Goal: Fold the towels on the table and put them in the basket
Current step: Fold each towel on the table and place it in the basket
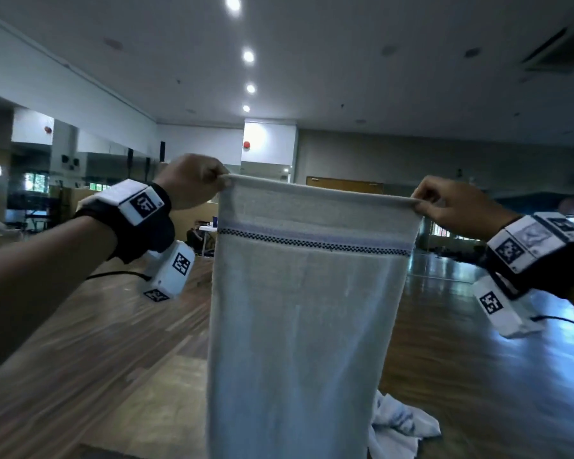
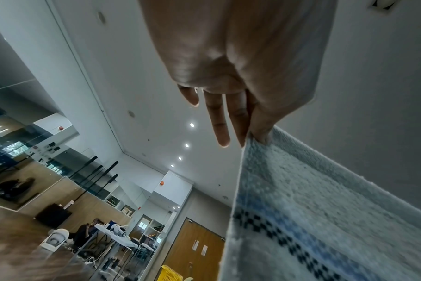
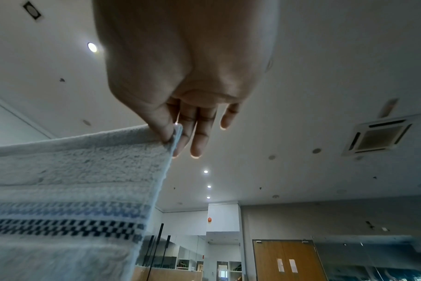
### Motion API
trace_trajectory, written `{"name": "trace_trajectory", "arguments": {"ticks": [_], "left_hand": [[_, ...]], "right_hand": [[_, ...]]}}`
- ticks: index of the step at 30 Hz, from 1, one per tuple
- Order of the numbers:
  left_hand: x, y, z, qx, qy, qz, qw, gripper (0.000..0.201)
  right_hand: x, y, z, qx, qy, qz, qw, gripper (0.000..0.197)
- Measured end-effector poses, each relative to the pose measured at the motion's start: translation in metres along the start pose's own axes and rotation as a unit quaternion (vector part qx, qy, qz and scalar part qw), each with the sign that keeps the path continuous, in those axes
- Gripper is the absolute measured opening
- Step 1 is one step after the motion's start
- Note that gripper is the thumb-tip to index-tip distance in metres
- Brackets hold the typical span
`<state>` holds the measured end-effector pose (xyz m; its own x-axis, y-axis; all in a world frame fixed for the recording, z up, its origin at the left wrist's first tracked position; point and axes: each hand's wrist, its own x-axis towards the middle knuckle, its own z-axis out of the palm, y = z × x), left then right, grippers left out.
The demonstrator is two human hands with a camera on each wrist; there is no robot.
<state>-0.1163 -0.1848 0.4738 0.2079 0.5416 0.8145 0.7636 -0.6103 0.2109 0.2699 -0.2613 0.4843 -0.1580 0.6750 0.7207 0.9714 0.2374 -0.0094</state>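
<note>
A pale towel (image 1: pixel 299 309) with a dark checkered band and blue stripes hangs full length in front of me, held up high by its top edge. My left hand (image 1: pixel 222 182) pinches its top left corner, and my right hand (image 1: pixel 418 203) pinches the top right corner. The left wrist view shows thumb and forefinger of the left hand (image 2: pixel 250 136) nipping the towel (image 2: pixel 324 218) corner, other fingers straight. In the right wrist view, the right hand (image 3: pixel 172 138) pinches the towel (image 3: pixel 67 190) the same way. A crumpled white towel (image 1: pixel 401 425) lies below on the table (image 1: pixel 140 392).
The wooden table runs along the bottom of the head view, partly hidden by the hanging towel. A yellow basket (image 2: pixel 169 273) shows at the bottom of the left wrist view. Beyond lie a wooden floor, mirrored walls, far tables with seated people and wooden double doors (image 3: pixel 286 260).
</note>
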Motion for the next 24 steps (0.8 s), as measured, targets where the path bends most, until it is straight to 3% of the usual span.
{"name": "trace_trajectory", "arguments": {"ticks": [7,10,14,16,19,24], "left_hand": [[0.024,-0.025,0.030,-0.025,-0.018,-0.024,0.999,0.017],[0.022,-0.043,0.064,-0.012,-0.056,-0.028,0.998,0.013],[0.006,-0.080,0.130,0.033,-0.127,-0.040,0.991,0.006],[0.001,-0.094,0.152,0.045,-0.134,-0.063,0.988,0.004],[0.018,-0.093,0.155,0.045,-0.088,-0.061,0.993,0.008],[0.067,-0.052,0.117,0.041,0.054,-0.079,0.995,0.014]], "right_hand": [[0.029,0.014,0.020,0.002,-0.004,-0.003,1.000,0.006],[0.033,0.031,0.061,0.010,-0.027,0.006,1.000,0.011],[0.025,0.055,0.135,-0.019,-0.116,0.010,0.993,0.012],[0.025,0.058,0.155,-0.045,-0.121,0.016,0.992,0.012],[0.041,0.057,0.151,-0.037,-0.071,0.020,0.997,0.010],[0.080,0.053,0.106,-0.026,0.106,0.061,0.992,0.007]]}}
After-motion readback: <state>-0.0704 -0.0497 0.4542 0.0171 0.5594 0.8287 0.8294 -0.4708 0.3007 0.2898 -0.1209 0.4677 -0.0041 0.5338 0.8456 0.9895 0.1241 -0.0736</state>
